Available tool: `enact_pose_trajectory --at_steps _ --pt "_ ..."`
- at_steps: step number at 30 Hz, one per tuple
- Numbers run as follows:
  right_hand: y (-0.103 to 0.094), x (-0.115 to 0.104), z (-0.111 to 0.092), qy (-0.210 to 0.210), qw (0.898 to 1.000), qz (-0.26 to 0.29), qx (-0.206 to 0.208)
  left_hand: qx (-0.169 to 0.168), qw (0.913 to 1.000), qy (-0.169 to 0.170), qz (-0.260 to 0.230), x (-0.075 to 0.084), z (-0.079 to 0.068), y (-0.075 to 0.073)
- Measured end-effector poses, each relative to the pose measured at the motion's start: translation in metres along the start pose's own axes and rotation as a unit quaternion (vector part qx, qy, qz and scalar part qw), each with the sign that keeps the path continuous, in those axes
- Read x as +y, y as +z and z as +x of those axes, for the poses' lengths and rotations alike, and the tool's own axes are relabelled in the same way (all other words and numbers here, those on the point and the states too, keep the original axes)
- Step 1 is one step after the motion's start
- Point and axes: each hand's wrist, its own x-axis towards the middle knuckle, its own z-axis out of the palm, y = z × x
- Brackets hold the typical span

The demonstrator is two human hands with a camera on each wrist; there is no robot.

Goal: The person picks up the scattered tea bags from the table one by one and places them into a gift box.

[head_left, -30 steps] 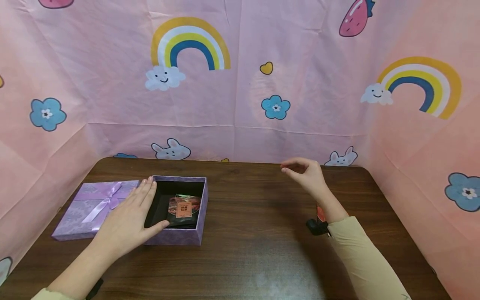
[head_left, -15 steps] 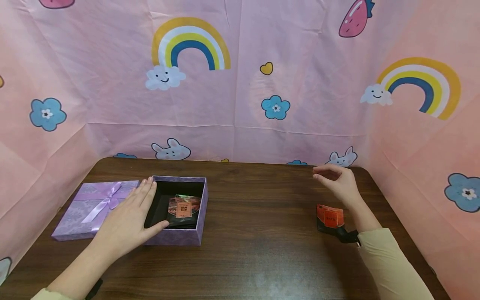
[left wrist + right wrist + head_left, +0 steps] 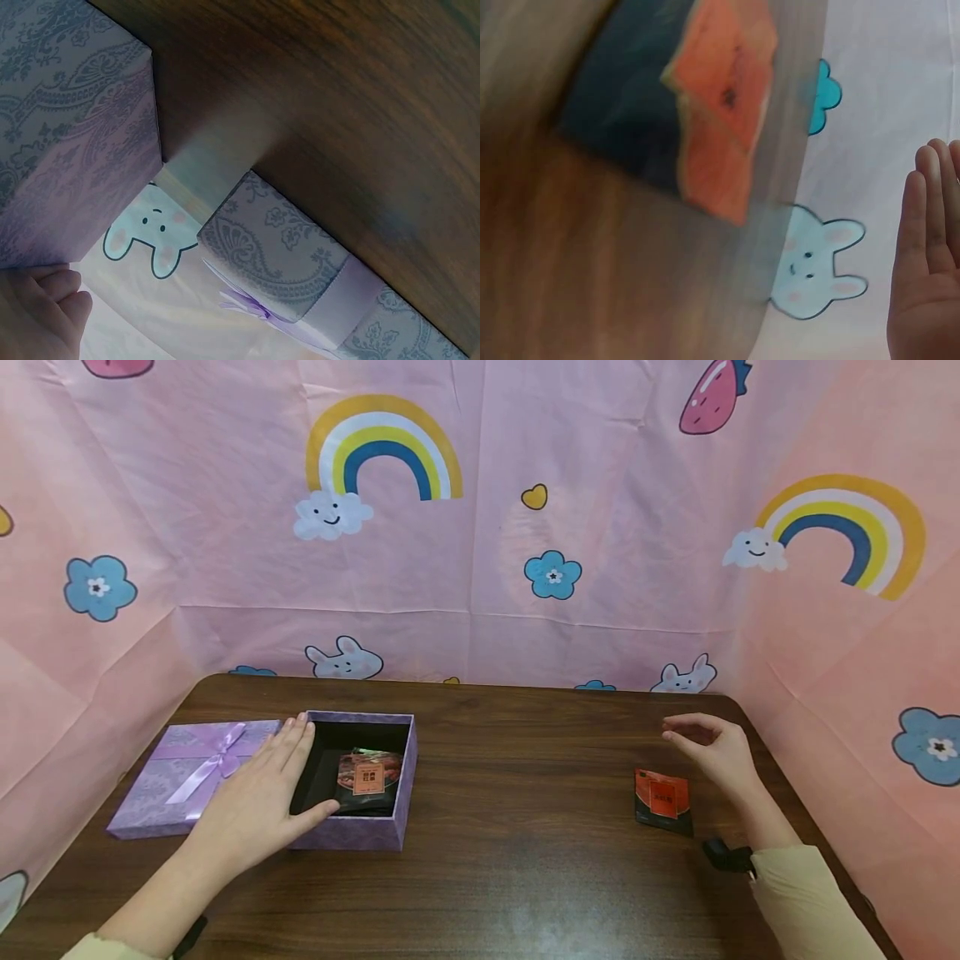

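Observation:
My left hand [image 3: 247, 806] lies with straight fingers along the left edge of an open purple gift box [image 3: 348, 835], its thumb at the near rim. Dark packets [image 3: 369, 777] with an orange label lie stacked inside that box. In the left wrist view, the box's patterned side [image 3: 75, 112] rises above my fingers. My right hand [image 3: 712, 756] is above the table's right side, fingers loosely bent and holding nothing. A black-and-orange packet [image 3: 663, 803] lies on the table left of the right wrist; the right wrist view shows this packet [image 3: 724, 97] up close, blurred.
The purple lid [image 3: 161, 785] with its ribbon bow [image 3: 221, 760] lies left of the box, partly covered by my left hand. A printed pink cloth [image 3: 495, 527] surrounds the back and sides of the brown wooden table [image 3: 517, 827].
My right hand has moved right and a little nearer to me, uncovering the packet on the table. The left hand has stayed at the box.

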Motion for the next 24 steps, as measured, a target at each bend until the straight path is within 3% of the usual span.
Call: enact_pose_trajectory --at_steps 14,24 --pt "-0.015 0.031 -0.023 0.058 0.997 -0.048 -0.022 -0.004 1.0000 0.000 0.004 0.000 0.001 0.000" --pt "-0.017 0.047 -0.027 0.089 0.987 -0.033 -0.128 -0.003 1.0000 -0.001 0.004 0.000 0.001 -0.001"
